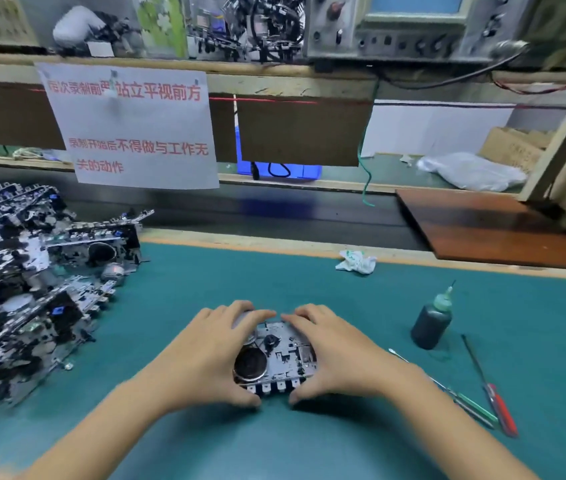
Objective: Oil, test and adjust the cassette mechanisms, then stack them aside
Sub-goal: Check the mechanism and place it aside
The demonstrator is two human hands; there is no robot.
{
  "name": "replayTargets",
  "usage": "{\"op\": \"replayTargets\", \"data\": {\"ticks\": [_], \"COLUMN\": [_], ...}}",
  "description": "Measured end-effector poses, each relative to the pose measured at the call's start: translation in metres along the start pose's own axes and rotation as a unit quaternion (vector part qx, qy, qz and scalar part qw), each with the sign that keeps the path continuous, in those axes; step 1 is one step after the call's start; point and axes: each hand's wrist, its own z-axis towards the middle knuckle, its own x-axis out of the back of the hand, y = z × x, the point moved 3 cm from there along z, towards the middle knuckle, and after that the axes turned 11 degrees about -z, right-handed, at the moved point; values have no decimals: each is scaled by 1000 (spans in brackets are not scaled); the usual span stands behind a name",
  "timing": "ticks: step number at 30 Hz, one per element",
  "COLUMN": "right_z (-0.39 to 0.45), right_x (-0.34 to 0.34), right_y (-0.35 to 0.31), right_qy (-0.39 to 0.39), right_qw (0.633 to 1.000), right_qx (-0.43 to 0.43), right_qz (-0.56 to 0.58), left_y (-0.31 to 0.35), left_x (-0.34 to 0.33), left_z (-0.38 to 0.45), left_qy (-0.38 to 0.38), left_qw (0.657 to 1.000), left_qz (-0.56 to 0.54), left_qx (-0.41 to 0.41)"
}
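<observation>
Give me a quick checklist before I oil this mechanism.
1. Cassette mechanism held steady: ok, left hand and right hand both have a grip on it.
2. Oil bottle within reach: ok, upright to the right.
3. Bottle cap off: cannot tell.
4. Screwdrivers at hand: ok, beside the bottle.
5. A hand free for the bottle: not ok.
6. Stack has room: cannot tell.

The room is evenly and fairly brightly lit from overhead — soft, short shadows sit under the hands on the green worktop (343,445). The whole picture is slightly smeared, the pile of mechanisms (32,289) at left blotchy, its metal glinting white. The wide lens bows the shelf edge (274,69) and stretches the forearms at the bottom corners — the paper notice (129,126) reads soft.
</observation>
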Motion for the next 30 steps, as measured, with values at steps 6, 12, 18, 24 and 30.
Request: {"op": "replayTargets", "data": {"ticks": [6,12,18,24,30], "right_z": [-86,-106,-107,-107,-107], "right_x": [-9,-14,-16,-16,-14], "right_y": [61,75,74,73,71], "right_qy": [5,24,43,39,41], "right_qw": [994,986,982,984,985], "right_qx": [-104,-127,-137,-129,-126], "right_qz": [24,109,122,112,111], "left_y": [67,70,64,60,65], "left_x": [-37,-52,-56,-60,-61], "left_z": [50,59,59,56,57], "left_qy": [2,1,9,9,46], "left_qw": [993,973,950,948,948], "left_qz": [-34,-184,-282,-293,-287], "left_qx": [-117,-139,-133,-124,-133]}}
